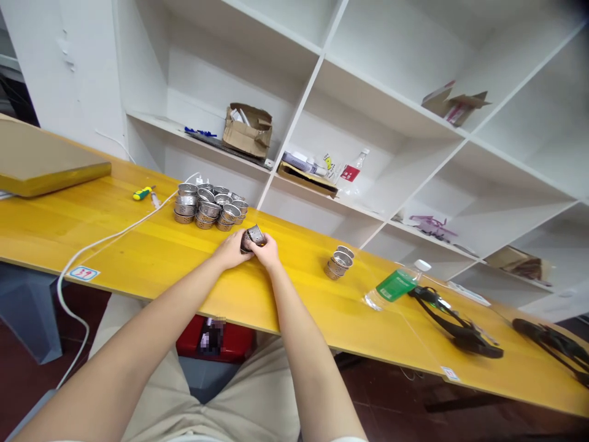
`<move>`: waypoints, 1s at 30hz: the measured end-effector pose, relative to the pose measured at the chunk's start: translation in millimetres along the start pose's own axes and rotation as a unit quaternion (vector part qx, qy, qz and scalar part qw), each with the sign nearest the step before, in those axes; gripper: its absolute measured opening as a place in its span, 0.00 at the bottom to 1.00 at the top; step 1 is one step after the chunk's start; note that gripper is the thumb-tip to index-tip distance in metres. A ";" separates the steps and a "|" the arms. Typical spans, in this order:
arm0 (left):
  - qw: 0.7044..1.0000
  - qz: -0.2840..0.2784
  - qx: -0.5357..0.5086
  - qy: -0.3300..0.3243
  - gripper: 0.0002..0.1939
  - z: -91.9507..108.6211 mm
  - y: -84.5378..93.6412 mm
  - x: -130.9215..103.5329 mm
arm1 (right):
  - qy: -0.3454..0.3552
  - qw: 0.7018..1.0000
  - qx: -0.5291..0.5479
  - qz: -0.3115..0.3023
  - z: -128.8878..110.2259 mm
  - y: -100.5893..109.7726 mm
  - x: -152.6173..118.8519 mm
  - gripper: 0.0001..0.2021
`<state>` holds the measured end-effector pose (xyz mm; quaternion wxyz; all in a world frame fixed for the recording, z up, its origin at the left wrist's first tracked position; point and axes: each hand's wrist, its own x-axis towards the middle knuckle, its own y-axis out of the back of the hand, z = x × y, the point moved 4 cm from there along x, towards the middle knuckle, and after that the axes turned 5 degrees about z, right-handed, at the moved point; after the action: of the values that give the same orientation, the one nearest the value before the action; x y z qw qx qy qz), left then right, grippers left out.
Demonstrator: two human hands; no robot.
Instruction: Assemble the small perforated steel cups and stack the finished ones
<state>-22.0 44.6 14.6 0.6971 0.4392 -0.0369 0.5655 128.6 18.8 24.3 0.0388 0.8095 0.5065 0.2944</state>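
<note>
Over the yellow table (184, 252), my left hand (233, 250) and my right hand (267, 250) meet around small perforated metal cups (254, 234). My right hand's fingers close on the upper, tilted cup, and my left hand wraps a darker one beside it. How far the two cups touch is hidden by the fingers. Just behind and left of my hands, several similar cups (209, 210) stand stacked in a cluster. A smaller group of stacked cups (341, 260) stands to the right.
A green-labelled bottle (396, 285) and black headsets (453, 325) lie to the right. On the left are a screwdriver (143, 193), a white cable (110, 236) and a large cardboard piece (50, 161). White shelves (304, 110) rise behind the table.
</note>
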 end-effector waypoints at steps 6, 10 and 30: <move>0.994 0.031 0.102 0.024 0.33 -9.1 2.5 3.1 | -0.027 0.998 0.035 0.041 2.1 6.0 9.1 0.19; 0.983 0.051 0.174 0.007 0.21 -6.1 6.5 2.0 | -0.049 0.992 -0.069 0.089 10.9 18.2 14.1 0.19; 0.991 -0.033 0.114 -0.059 0.12 -2.5 -2.4 3.2 | 0.001 0.979 -0.200 0.030 18.4 12.3 11.5 0.20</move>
<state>-20.0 48.7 13.4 0.6578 0.5491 0.0013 0.5155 151.5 26.8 18.6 0.1909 0.7998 0.4133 0.3912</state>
